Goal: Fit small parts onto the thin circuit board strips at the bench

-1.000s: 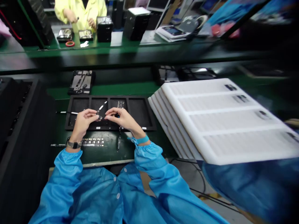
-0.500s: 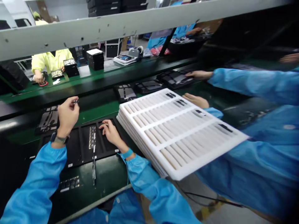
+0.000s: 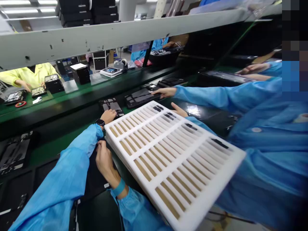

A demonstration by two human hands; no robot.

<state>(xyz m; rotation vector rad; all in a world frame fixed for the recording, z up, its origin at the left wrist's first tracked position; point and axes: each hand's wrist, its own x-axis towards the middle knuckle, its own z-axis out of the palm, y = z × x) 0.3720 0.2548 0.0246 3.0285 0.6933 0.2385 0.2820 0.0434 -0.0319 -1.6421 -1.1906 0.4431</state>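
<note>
My left hand [image 3: 109,116], wearing a watch, reaches forward to the near edge of a black tray with a flat electronic device [image 3: 112,105] in it. Its fingers are curled at that edge, partly hidden. My right hand [image 3: 104,158], with a teal wristband, is closed just left of the white slotted tray stack [image 3: 134,157]. Its fingertips point away from me, and what they hold, if anything, is hidden. Below my sleeves lies a black compartment tray [image 3: 18,186], mostly covered by my left arm.
A co-worker's hand [image 3: 166,92] touches another black device tray [image 3: 139,97] on the green line. Further left sits one more device tray [image 3: 15,152]. A grey beam [image 3: 96,35] crosses above. Across the bench, a person in yellow [image 3: 36,77] works beside stacked black trays [image 3: 80,73].
My view has swung right. My left hand has moved forward and right to the device tray; the small dark piece in it no longer shows. My right hand has closed beside the white stack.
</note>
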